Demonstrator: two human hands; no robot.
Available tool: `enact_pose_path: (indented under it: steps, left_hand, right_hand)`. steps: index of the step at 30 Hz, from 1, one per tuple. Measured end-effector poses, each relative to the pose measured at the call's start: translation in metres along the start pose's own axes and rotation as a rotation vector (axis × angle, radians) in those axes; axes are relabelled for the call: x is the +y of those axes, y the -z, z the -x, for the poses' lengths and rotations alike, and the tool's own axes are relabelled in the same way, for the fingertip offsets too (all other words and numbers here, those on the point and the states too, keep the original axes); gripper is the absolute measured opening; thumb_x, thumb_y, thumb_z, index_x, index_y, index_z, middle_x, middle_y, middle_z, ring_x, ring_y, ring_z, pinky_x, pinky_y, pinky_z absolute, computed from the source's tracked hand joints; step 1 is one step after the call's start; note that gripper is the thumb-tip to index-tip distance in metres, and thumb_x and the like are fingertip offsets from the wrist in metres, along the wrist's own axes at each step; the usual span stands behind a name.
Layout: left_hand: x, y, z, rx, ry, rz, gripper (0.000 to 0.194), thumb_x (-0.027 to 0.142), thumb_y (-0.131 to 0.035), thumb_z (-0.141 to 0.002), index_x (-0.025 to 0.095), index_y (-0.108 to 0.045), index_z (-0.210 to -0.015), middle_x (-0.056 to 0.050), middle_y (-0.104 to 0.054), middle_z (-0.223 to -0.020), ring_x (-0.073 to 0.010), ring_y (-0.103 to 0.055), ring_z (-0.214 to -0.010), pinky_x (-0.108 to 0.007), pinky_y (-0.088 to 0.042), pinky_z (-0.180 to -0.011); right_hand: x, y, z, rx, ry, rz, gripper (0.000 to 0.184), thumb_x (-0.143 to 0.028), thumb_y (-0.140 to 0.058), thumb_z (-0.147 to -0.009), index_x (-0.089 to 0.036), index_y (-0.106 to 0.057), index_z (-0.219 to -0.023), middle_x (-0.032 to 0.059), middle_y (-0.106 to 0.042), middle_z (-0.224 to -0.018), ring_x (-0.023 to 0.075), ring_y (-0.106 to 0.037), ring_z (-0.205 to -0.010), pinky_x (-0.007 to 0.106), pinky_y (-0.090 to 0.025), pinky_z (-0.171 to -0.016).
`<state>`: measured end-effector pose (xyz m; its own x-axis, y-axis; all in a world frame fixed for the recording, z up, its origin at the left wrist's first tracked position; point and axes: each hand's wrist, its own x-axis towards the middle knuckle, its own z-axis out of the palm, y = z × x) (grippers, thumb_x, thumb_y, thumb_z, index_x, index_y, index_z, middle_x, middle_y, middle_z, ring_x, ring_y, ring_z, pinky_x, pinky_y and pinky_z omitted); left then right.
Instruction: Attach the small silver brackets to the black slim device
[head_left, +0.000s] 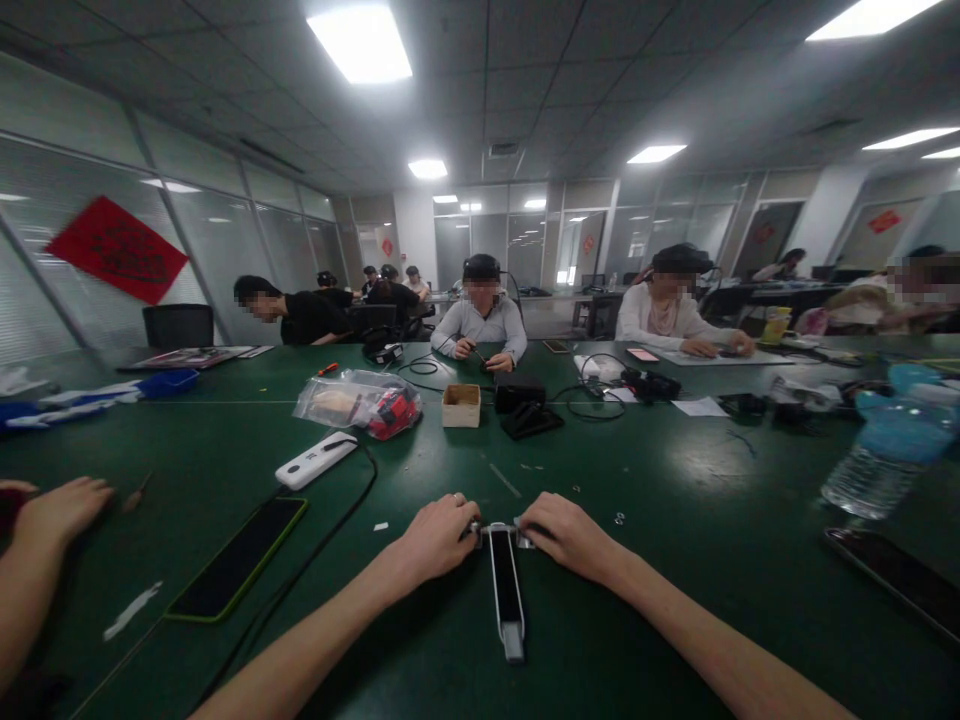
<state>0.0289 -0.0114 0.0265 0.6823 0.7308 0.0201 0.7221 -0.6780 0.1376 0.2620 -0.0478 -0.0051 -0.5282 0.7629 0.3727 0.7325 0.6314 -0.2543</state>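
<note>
A long, narrow black strip-shaped device (505, 580) with a pale metal frame lies on the green table in front of me, pointing away. Its near end carries a grey block. At its far left corner, the closed fingers of my left hand (441, 535) grip a small shiny metal piece (475, 532). Opposite, my right hand (566, 535) has its fingers closed on a silvery piece (525, 538) beside the far right corner. Whether these pieces are joined to the device, I cannot tell.
A green-edged phone (238, 560), white power strip (316, 460) and black cable lie left, near another person's hand (66, 508). Farther off are a bagged red item (394, 412) and a small cardboard box (460, 406). Right stands a water bottle (870, 465) beside a dark phone (896, 575).
</note>
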Motion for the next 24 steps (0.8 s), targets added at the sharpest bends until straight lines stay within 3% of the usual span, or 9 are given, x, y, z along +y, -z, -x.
enact_pose_path:
  steps: [12,24]
  left_hand:
    - [-0.007,-0.023,0.004,0.154,-0.03,0.164,0.015,0.023,-0.046,-0.089,0.02,-0.059,-0.094,-0.004,-0.058,-0.094,-0.0171,-0.056,-0.083,-0.027,-0.043,-0.072]
    - [-0.008,-0.036,0.003,0.205,0.006,0.233,0.016,0.024,-0.045,-0.089,0.02,-0.06,-0.095,-0.004,-0.06,-0.093,-0.0164,-0.056,-0.081,-0.027,-0.044,-0.072]
  right_hand:
    - [0.001,-0.008,0.004,0.063,-0.172,-0.243,0.012,-0.015,-0.053,-0.085,-0.017,-0.063,-0.092,0.0032,-0.063,-0.089,0.0132,-0.057,-0.08,0.026,-0.048,-0.072]
    - [-0.004,-0.003,0.001,0.031,-0.208,-0.215,0.011,-0.016,-0.051,-0.087,-0.017,-0.062,-0.09,0.003,-0.062,-0.09,0.0144,-0.056,-0.083,0.028,-0.048,-0.074]
